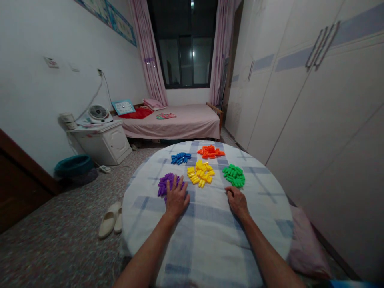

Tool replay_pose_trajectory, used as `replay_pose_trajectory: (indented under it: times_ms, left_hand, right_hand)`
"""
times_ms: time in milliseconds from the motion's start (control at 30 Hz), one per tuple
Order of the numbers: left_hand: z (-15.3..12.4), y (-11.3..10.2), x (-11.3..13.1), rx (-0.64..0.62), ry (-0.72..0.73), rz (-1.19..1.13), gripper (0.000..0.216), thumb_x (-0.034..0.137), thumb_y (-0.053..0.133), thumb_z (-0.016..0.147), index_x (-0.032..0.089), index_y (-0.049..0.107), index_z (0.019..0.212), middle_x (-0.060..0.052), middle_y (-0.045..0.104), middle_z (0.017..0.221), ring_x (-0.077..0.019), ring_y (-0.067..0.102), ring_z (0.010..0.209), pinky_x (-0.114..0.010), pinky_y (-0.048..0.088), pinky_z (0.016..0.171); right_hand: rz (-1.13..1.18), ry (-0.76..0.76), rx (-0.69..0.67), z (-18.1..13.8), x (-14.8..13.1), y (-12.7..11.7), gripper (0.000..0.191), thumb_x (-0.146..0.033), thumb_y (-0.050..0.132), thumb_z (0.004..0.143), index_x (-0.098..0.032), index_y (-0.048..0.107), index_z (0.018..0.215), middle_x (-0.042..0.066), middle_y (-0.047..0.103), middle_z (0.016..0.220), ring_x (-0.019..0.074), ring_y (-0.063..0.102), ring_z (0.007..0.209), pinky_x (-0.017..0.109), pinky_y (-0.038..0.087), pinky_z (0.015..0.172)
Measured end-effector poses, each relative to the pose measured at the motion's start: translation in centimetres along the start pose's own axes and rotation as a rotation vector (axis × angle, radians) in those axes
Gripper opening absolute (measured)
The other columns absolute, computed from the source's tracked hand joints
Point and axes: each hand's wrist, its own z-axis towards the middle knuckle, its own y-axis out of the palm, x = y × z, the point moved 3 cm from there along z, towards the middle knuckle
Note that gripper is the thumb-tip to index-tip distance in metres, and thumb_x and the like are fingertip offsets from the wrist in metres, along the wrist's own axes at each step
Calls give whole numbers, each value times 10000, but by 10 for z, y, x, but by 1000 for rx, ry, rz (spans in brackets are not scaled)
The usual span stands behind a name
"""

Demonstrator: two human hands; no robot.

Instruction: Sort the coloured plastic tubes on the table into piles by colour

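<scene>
A round table (210, 240) wears a blue-and-white checked cloth. On it lie five sorted heaps of small plastic pieces: purple (165, 184), blue (180, 158), orange (210, 151), yellow (200, 174) and green (234, 176). My left hand (176, 198) lies flat on the cloth with fingers stretched, its fingertips touching the near edge of the purple heap. My right hand (237, 201) rests on the cloth just below the green heap, fingers curled under; what they hold, if anything, is hidden.
A bed (180, 120) with pink sheets stands under a dark window. A white nightstand (102, 142) with a small fan is at left, a teal basin (73, 165) and slippers (111, 219) on the floor. White wardrobes (315, 112) line the right side.
</scene>
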Motion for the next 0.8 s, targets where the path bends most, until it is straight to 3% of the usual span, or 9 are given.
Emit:
replay_pose_trajectory:
  times_ms: [100,367,467,600,700,800]
  left_hand:
    - [8,6,1,-67,34,24,340,269,518,812,202,619,1129,-104,524,1343,-345,265,1372,-610,78,1114]
    - [22,18,6,-126,100,28,247,145,441,829,160,656,950,-123,645,1110,-331,373,1311,-599,142,1107]
    - [28,20,10,-74,64,-76,285,156,437,831,139,644,1026,-137,559,1282,-323,311,1358,-552,185,1121]
    - [51,41,14,-25,-162,-485,452,242,378,889,128,468,1317,-135,357,1475,-261,241,1403,-450,245,1133]
    - [73,68,18,-49,-355,-677,475,348,374,912,137,445,1332,-155,413,1435,-287,286,1382,-474,259,1120]
    - [88,89,23,-71,-433,-737,484,419,422,913,159,449,1320,-156,447,1396,-309,352,1337,-533,273,1093]
  right_hand:
    - [5,0,13,0,0,0,273,-239,383,822,-207,647,882,53,690,916,190,635,878,322,472,837]
    - [8,-9,20,0,1,0,267,-233,385,817,-207,644,875,60,693,920,197,638,878,325,477,833]
    - [4,-13,14,1,3,1,268,-233,377,825,-211,639,876,59,692,913,200,638,874,327,476,831]
    - [20,-10,9,1,4,1,264,-237,382,829,-205,639,881,64,696,919,205,639,869,330,476,824]
    - [44,4,9,1,5,2,265,-246,391,827,-207,647,882,60,700,916,204,641,860,326,478,808]
    - [58,11,17,1,6,3,278,-252,393,820,-195,658,883,58,701,902,197,642,852,310,475,793]
